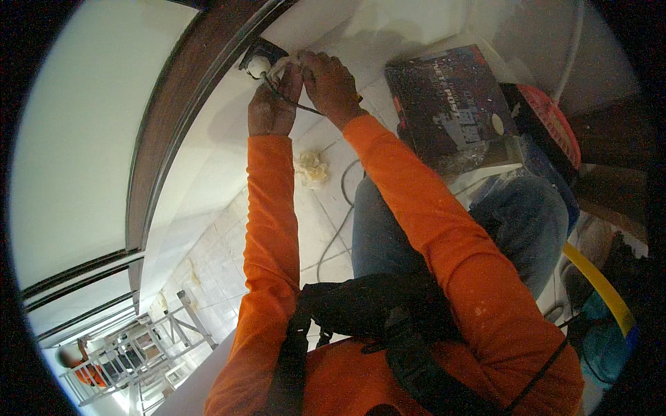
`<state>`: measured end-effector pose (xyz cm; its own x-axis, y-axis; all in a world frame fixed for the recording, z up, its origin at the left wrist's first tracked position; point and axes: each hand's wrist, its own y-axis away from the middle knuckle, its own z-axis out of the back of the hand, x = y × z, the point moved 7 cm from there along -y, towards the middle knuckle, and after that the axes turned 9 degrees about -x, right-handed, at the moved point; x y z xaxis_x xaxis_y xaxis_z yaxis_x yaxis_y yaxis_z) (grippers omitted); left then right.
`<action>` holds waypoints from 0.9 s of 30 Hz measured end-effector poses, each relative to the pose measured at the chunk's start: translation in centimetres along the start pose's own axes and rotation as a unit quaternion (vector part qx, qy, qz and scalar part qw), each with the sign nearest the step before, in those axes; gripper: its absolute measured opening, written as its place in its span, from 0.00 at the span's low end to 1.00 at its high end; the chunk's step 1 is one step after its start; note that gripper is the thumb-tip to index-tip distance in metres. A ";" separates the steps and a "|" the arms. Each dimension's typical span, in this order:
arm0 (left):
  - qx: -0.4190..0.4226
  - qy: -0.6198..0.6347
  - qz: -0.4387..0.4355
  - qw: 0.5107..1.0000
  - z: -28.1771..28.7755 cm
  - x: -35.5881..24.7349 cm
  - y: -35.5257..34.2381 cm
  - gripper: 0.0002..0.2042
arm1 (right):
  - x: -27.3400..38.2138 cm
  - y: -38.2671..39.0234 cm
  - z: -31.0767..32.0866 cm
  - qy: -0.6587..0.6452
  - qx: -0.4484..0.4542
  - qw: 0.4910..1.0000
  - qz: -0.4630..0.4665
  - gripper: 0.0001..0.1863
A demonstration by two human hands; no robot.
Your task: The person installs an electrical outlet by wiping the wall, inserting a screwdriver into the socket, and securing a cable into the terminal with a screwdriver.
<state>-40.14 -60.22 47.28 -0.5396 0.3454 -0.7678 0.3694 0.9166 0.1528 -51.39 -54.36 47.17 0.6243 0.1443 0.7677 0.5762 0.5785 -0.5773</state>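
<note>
Both hands are close together at the wall base, by a black wall fitting [269,50] with a round white plug-like piece [258,67] on it. My left hand [272,107] is closed, with a crumpled whitish strip [281,67] at its fingertips. Beside it, my right hand [331,84] has its fingers bent in a pinch at the strip's other end; its fingertips are partly hidden. A dark cable [298,104] leads from the white piece across my left hand toward my right wrist. Something small and yellow shows at the right hand's edge, too little to name.
A dusty dark printed box [451,97] stands to the right, with a red-rimmed object [551,121] behind it. A crumpled pale wad [312,168] and a grey cable [340,229] lie on the tiles. Far lower left, another person [90,374] is near a metal scaffold [149,350].
</note>
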 end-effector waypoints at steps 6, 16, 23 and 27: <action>0.046 -0.384 -0.137 0.912 -0.3 -0.4 0.2 0.19 | -0.6 0.6 -0.5 0.009 0.043 0.998 -0.035 0.13; -0.019 -0.029 0.056 0.998 2.0 0.4 -0.7 0.13 | -0.7 1.9 0.0 -0.137 -0.073 0.987 -0.029 0.10; -0.046 -0.073 0.022 0.996 2.0 0.5 0.6 0.15 | -2.5 2.3 -2.0 -0.325 0.030 0.918 -0.224 0.13; -0.096 -0.140 -0.016 0.985 2.3 -0.6 1.4 0.17 | -1.8 2.8 -2.1 -0.374 0.072 0.871 -0.311 0.14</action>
<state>-37.56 -59.60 46.46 -0.3095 0.2722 -0.9111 0.1918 0.9563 0.2205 -49.80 -54.67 43.63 -0.3341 0.2199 0.9165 0.5750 0.8180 0.0134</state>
